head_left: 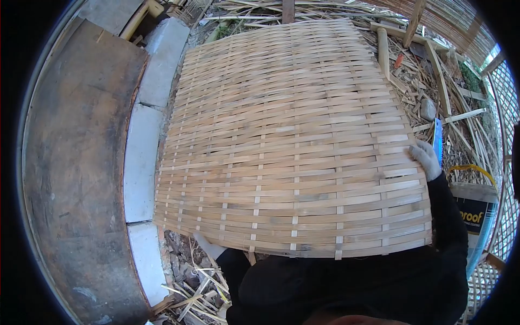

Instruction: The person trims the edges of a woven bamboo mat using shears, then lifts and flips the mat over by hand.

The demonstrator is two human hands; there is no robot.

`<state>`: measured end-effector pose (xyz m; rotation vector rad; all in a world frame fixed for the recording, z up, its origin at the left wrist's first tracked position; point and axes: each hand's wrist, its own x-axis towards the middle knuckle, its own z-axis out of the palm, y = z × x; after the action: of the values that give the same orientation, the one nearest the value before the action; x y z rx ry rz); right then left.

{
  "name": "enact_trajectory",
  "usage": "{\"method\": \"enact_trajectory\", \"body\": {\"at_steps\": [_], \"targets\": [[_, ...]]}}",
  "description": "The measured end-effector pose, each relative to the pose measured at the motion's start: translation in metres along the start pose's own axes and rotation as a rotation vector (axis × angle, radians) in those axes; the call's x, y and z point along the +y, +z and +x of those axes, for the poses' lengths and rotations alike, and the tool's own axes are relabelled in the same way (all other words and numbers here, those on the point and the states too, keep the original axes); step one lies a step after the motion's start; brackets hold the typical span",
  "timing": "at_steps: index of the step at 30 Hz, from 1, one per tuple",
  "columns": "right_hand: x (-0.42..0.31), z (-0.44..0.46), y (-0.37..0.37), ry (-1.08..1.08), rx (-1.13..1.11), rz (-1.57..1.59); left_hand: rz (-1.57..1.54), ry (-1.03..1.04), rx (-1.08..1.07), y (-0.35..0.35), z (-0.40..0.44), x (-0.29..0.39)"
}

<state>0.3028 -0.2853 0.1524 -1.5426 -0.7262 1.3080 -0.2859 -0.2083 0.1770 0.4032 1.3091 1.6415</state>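
Observation:
A large woven bamboo mat (287, 141) of pale flat strips fills the middle of the view, its near edge against my dark clothing. My right hand (427, 160), in a light glove, grips the mat's right edge with its fingers lying over the top. At the near left edge, my left hand (208, 245) holds the mat from below. Its fingers are mostly hidden under the strips.
A row of white blocks (142, 162) and a stained brown board (76, 162) lie left. To the right are a blue saw blade (437, 142), a labelled bucket (471, 214), a stone (428, 109) and a lattice fence (504, 124). Loose bamboo strips (197, 292) litter the ground.

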Motion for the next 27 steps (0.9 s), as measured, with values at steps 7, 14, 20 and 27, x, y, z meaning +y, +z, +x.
{"method": "enact_trajectory", "body": {"at_steps": [7,14,20,27], "targets": [[0.083,0.038,-0.074,-0.190,-0.097,0.358,0.054,0.283,-0.182,-0.003,-0.007,0.007],[0.108,0.083,-0.030,-0.418,-0.095,0.920,-0.094,0.687,-0.109,-0.068,0.056,-0.064],[0.138,0.145,-0.039,-0.730,-0.191,1.088,0.040,1.059,0.008,-0.042,0.087,-0.109],[0.101,0.147,-0.017,-1.033,-0.221,0.791,0.151,1.465,-0.043,0.035,0.072,-0.064]]}}
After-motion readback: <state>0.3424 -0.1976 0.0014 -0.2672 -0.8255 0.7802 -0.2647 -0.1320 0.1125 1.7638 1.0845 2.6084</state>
